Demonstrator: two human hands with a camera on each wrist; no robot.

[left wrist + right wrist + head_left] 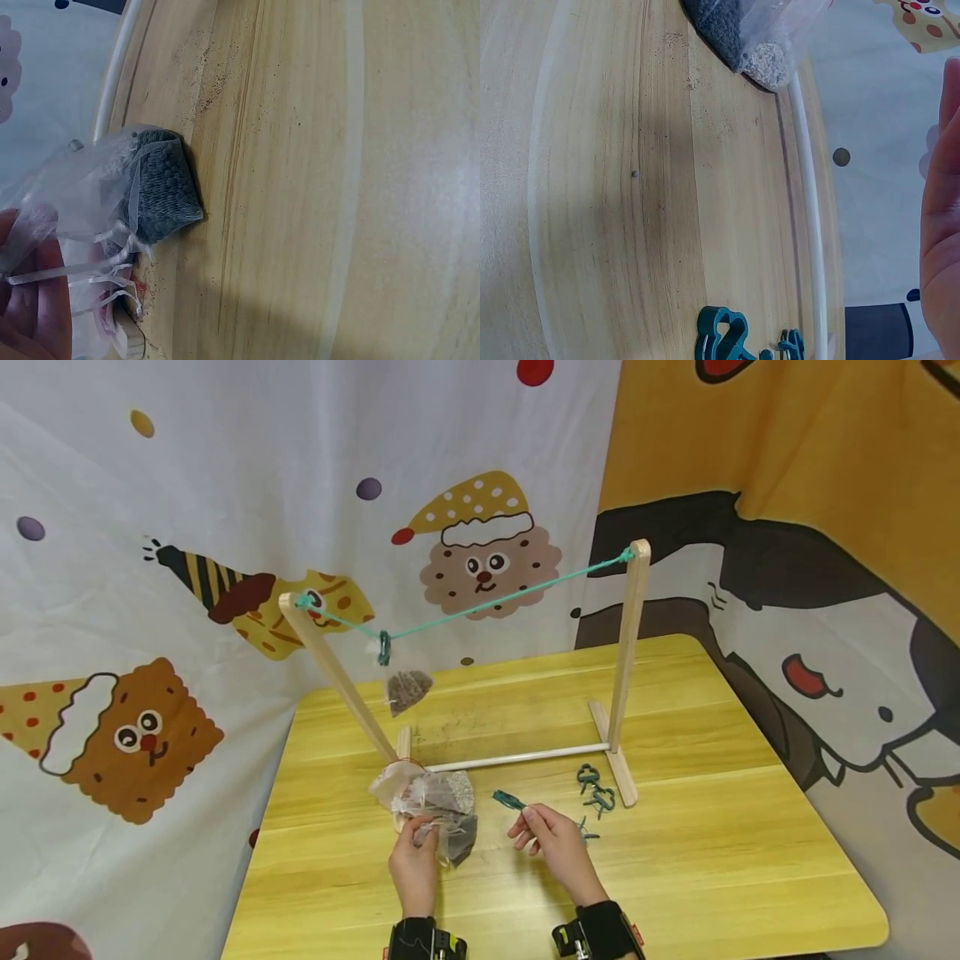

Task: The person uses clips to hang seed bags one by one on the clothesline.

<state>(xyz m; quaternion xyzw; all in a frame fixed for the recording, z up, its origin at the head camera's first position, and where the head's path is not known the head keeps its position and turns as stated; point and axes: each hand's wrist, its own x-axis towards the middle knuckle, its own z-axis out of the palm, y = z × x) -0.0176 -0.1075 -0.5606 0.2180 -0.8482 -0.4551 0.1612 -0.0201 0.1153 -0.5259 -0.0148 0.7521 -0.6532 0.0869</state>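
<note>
My left hand (416,864) pinches the sheer top of a drawstring bag (161,187) of dark grey granules, whose filled end lies on the table. Beside it lies another sheer bag (461,787) with pale granules. My right hand (555,847) holds a dark green plastic clip (508,800) by one end, a little right of the bags; in the right wrist view only the hand's edge shows, not that clip. A third bag (408,692) with brown contents hangs from a teal cord (510,599) by another green clip (384,647).
A wooden stand with two posts (628,643) and a white bottom rod (525,757) carries the cord. Several green clips (600,799) lie right of my right hand. Dark crumbs are scattered on the table (712,860). A printed curtain (300,485) hangs behind.
</note>
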